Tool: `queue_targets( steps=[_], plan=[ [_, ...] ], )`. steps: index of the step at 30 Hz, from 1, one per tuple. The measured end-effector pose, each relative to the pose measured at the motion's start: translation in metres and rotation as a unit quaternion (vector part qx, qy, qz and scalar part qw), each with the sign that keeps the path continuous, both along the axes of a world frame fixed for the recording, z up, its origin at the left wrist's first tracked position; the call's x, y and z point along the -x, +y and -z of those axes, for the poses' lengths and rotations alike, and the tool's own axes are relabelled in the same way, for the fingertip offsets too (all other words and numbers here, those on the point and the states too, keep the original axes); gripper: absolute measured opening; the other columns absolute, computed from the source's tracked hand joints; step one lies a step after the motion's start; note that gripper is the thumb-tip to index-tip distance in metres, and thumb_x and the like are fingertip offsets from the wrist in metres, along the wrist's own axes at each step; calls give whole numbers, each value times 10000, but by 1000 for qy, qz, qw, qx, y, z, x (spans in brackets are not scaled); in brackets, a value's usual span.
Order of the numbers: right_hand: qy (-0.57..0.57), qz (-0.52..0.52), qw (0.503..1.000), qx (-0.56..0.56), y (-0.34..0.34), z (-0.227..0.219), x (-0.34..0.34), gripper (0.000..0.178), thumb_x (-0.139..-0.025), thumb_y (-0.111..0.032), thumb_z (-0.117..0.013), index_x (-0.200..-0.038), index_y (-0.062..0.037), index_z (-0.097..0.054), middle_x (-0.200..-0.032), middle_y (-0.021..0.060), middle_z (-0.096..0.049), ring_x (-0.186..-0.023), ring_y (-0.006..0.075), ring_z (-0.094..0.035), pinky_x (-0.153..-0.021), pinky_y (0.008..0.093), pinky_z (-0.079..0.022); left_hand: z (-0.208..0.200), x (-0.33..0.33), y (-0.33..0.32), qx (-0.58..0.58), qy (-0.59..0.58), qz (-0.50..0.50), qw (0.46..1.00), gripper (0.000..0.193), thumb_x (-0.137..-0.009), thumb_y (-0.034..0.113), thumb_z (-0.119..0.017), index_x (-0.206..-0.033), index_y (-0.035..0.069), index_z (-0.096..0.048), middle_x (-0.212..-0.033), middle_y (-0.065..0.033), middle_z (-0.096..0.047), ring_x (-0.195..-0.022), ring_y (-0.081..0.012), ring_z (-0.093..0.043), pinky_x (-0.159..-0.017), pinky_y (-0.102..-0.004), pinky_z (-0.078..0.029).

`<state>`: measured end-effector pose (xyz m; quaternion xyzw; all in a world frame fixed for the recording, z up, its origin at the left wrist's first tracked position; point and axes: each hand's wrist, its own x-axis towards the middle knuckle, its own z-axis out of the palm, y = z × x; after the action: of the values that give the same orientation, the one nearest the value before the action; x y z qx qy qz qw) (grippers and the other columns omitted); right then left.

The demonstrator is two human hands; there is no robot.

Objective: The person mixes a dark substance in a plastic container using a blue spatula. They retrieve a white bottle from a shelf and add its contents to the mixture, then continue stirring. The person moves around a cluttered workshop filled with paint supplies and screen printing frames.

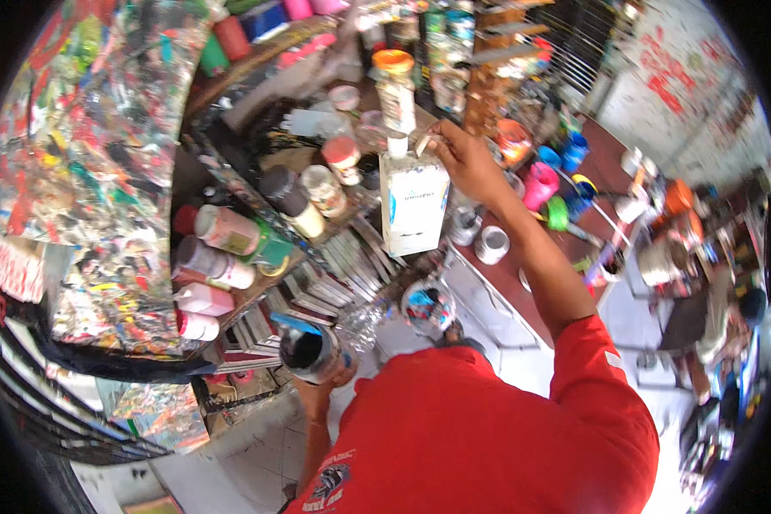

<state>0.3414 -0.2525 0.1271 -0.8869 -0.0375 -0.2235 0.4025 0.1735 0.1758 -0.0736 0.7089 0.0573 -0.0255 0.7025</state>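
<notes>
My right hand (463,154) is closed on the top handle of a white rectangular can (416,210). The can has a pale spout or cap at its top left and hangs upright at the front of a crowded shelf. Lower down on the left, my left hand (317,396) is wrapped round an open jar (315,353), its dark mouth facing up. A blue piece shows at the jar's rim. Most of the left fingers are hidden by the jar. Behind the can stands a tall bottle with an orange top (394,86).
Paint jars and bottles (295,201) crowd the shelf. A paint-smeared board (86,163) stands on the left. To the right, a dark red table (522,278) bears pots, a white jar (492,245) and a pink cup (541,186). A white bucket (430,324) sits below.
</notes>
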Motion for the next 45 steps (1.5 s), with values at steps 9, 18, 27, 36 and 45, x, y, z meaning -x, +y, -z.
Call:
queue_targets(
  steps=[9, 18, 27, 36, 45],
  plan=[
    [10, 242, 970, -24, 12, 72, 248, 233, -918, -116, -637, -1118, -20, -567, -1022, 237, -636, -943, 447, -616, -754, 492, -498, 47, -27, 46, -17, -116, 157, 981, 915, -603, 110, -924, -1368, 2, -434, -1275, -110, -584, -1124, -230, -604, -985, -373, -488],
    [73, 516, 853, -6, -48, 185, 388, 174, -908, -73, -639, -1060, -17, -575, -999, 202, -644, -938, 386, -646, -781, 435, -514, 28, -22, 3, -16, -65, 228, 971, 895, -603, 86, -908, -1353, -6, -430, -1268, -118, -582, -1145, -228, -604, -985, -364, -496],
    [70, 553, 829, -56, -117, 271, 418, 168, -893, -66, -628, -1050, -41, -574, -1143, 208, -610, -1045, 417, -607, -863, 477, -506, 34, 1, -52, -27, -40, 200, 979, 977, -586, 102, -914, -1402, 0, -387, -1297, -128, -566, -1190, -260, -580, -1009, -372, -481],
    [46, 506, 842, -179, -150, 301, 433, 349, -879, -109, -709, -1185, -30, -560, -1202, 195, -583, -1131, 382, -594, -941, 484, -515, 9, 34, -117, 29, -25, 216, 976, 962, -601, 109, -895, -1403, -16, -379, -1282, -148, -576, -1159, -273, -607, -991, -414, -525],
    [122, 453, 858, -208, -162, 349, 441, 739, -713, -131, -847, -1339, -45, -463, -1210, 149, -644, -1142, 285, -631, -947, 409, -507, 4, 30, -150, 3, -33, 288, 957, 960, -597, 131, -880, -1406, -13, -383, -1285, -156, -572, -1153, -282, -612, -991, -429, -527]
  ],
)
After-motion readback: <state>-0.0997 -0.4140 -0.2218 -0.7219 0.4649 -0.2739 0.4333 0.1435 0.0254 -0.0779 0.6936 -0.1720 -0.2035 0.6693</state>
